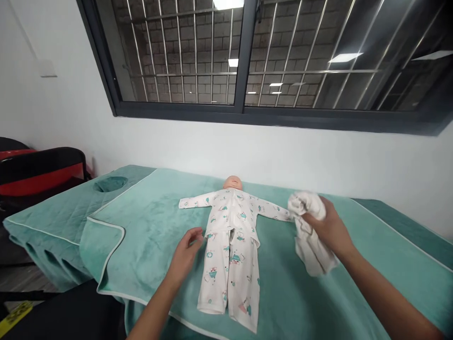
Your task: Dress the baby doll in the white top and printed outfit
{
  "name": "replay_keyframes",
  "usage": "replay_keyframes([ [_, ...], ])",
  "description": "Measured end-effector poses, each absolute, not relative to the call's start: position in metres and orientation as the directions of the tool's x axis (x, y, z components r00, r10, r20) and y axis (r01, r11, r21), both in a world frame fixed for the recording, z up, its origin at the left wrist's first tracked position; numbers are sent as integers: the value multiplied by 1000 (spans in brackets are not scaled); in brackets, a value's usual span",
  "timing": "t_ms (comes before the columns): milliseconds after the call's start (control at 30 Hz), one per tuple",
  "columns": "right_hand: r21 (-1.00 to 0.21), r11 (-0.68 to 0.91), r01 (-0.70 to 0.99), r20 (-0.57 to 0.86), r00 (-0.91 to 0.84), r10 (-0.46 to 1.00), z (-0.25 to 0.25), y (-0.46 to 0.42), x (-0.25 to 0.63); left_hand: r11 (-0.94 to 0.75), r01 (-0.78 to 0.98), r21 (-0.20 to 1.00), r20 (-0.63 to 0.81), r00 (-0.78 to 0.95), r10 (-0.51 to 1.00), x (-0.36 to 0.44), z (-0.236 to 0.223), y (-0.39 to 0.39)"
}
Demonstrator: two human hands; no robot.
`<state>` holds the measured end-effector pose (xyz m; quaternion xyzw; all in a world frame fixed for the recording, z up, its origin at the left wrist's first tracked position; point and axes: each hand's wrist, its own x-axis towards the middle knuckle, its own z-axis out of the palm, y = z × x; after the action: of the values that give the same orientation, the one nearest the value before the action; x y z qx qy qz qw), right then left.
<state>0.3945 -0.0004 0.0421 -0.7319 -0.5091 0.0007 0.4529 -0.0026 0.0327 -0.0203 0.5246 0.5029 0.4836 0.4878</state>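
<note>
A baby doll lies on its back on a green blanket, its head [233, 182] toward the wall. Its white printed top [233, 212] has both sleeves stretched out sideways, and white printed trousers [215, 269] lie straight below. Beside the doll's hip, my left hand [186, 252] hovers with loosely bent fingers and nothing seen in them. On the other side, my right hand [331, 226] is closed on a bunched white cloth [313, 250], held near the end of the sleeve. The cloth's lower part hangs down, slightly blurred; its exact kind does not show.
The green blanket [148, 255] with pale edging covers a padded bed [53, 222], which has a round hole [111, 184] at the left. Red and black chairs [42, 172] stand to the left. Behind are a white wall [170, 146] and a barred window [244, 56].
</note>
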Motion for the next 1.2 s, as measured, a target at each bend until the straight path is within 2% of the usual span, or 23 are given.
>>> replay_keyframes([
  [67,-432,-244,868,309,397,864,14,-5,414,7,61,998,-6,-11,1000,3,-23,42],
  [133,-242,-307,920,211,359,909,-3,-8,420,26,51,998,-24,-38,999,10,-23,51],
  [200,-126,-309,943,246,331,911,-5,-9,411,55,24,998,-54,-26,998,18,-21,61],
  [267,-100,-248,964,356,267,895,4,-6,390,105,-30,994,-104,9,994,26,-20,73],
  [333,-199,-115,973,416,190,889,12,0,360,166,-101,981,-163,45,986,33,-22,85],
  [367,-312,-61,948,387,185,903,14,6,344,196,-131,972,-190,62,980,37,-23,92],
  [433,-549,-65,833,190,201,961,8,20,313,237,-179,955,-220,111,969,44,-26,103],
  [467,-619,-80,782,109,186,977,3,30,300,248,-198,948,-222,144,964,47,-27,107],
  [567,-759,-126,639,58,259,964,-12,60,274,255,-266,930,-197,227,954,56,-27,116],
  [667,-877,-136,460,58,382,922,-18,85,265,254,-330,909,-188,219,957,64,-21,125],
  [733,-917,-105,385,71,415,907,-18,99,266,245,-346,906,-191,183,964,71,-19,134],
  [867,-933,-58,355,102,417,903,-24,125,279,231,-346,909,-205,112,972,86,-22,157],
  [967,-929,-57,365,98,392,915,-31,134,293,226,-338,914,-186,147,971,89,-26,168],
  [1067,-887,-48,459,124,337,933,-29,134,307,145,-136,980,-134,83,987,84,-22,176],
  [1133,-837,-30,547,199,355,914,-21,135,312,12,72,997,-7,-67,998,83,-13,187],
  [1200,-800,16,600,302,381,874,-8,146,311,-123,209,970,151,-126,980,91,-1,205],
])
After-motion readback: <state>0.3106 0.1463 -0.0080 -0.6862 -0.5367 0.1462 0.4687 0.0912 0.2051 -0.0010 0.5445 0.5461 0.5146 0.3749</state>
